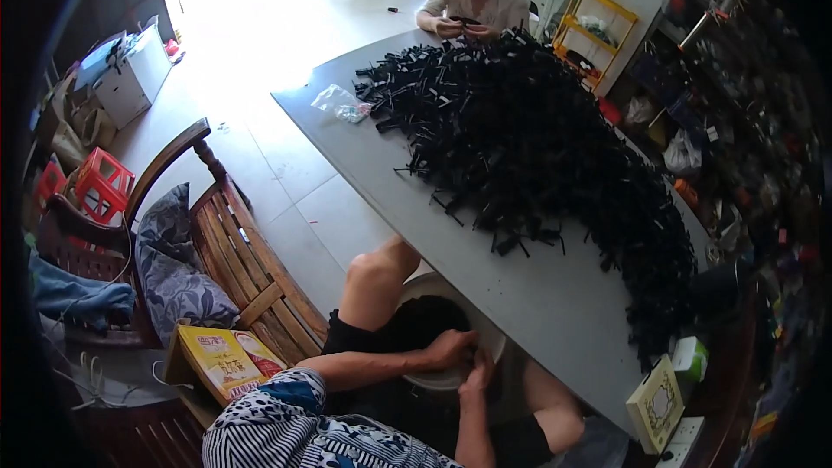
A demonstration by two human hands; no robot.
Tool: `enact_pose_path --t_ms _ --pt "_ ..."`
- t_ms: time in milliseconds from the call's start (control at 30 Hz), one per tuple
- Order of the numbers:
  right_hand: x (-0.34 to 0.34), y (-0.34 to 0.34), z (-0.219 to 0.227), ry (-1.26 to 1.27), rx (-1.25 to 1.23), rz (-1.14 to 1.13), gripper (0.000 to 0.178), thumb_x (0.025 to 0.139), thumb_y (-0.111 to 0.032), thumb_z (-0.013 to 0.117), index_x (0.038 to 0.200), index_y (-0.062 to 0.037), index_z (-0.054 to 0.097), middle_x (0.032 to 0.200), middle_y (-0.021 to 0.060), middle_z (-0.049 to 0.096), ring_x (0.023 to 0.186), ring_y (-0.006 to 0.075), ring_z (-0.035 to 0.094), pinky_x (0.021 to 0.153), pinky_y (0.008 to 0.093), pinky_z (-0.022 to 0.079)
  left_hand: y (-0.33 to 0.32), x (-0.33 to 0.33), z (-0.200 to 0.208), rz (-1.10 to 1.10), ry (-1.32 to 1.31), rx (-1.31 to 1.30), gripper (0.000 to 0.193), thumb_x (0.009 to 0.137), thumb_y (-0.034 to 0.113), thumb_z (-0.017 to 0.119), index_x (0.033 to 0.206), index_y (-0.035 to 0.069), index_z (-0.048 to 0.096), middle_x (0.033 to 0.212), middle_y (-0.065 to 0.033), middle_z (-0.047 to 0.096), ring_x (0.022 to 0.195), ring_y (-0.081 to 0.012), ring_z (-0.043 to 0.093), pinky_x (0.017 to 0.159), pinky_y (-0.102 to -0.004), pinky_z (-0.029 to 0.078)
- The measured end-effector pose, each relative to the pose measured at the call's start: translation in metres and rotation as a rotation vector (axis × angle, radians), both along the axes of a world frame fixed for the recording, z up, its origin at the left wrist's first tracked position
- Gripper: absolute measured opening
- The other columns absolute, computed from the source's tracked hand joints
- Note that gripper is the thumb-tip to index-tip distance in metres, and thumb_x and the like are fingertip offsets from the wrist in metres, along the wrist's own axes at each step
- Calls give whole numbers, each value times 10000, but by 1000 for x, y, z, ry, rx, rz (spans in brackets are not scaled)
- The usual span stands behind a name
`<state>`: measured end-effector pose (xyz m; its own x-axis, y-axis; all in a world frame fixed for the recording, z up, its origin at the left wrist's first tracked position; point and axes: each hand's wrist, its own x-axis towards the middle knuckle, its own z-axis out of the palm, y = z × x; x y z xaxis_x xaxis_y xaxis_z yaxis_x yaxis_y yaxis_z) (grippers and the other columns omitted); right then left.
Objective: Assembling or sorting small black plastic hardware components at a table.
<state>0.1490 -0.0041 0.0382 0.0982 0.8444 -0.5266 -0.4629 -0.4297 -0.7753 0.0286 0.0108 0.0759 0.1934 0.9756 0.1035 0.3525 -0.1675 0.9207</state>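
Observation:
My left hand (451, 348) and my right hand (477, 372) meet over a pale round tub (491, 338) between my knees. The fingers of both are closed and pressed close together. Whatever they hold is too small and shadowed to make out. Inside the tub lies a dark heap (425, 322) whose pieces blur together. Beyond my hands, a large mound of small black strip-like pieces (529, 139) spreads along the grey table (381, 169), with several strays at its near edge.
Across the table a person (485, 4) handles a small dark piece. A clear plastic bag (340, 104) lies at the table's left side. At its near right corner stand a cream box (656, 403) and a green-white pack (690, 358). A wooden bench (251, 260) with a yellow carton (221, 355) is to my left.

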Motion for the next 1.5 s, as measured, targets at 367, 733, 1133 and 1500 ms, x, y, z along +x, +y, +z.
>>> enact_pose_path --t_ms 367,733,1133,1500 --pt "18 7 -8 -162 489 324 148 835 -202 448 803 -68 502 771 15 494 746 109 469 603 249 401 3 -11 -4 -185 -528 -436 275 728 214 594 892 18 492 705 -19 488 613 -102 448 538 -254 380" --pt "3 -2 8 -209 287 380 258 850 -107 358 1066 -73 495 882 35 539 779 131 499 653 248 422 0 -13 -20 -34 -582 -584 171 684 135 665 759 35 548 605 3 497 526 -76 431 465 -228 340" --pt "21 8 50 -628 520 577 140 715 -14 579 821 -27 488 644 27 515 580 79 488 509 223 397 2 -21 5 -290 -715 -742 233 805 244 507 879 23 504 723 -45 529 616 -137 520 559 -235 437" --pt "4 1 39 -456 348 305 186 667 8 602 685 -68 434 544 -25 466 504 27 441 419 189 329 10 -14 4 -64 -773 -845 131 786 155 550 707 67 495 605 -20 527 525 -116 529 490 -228 438"
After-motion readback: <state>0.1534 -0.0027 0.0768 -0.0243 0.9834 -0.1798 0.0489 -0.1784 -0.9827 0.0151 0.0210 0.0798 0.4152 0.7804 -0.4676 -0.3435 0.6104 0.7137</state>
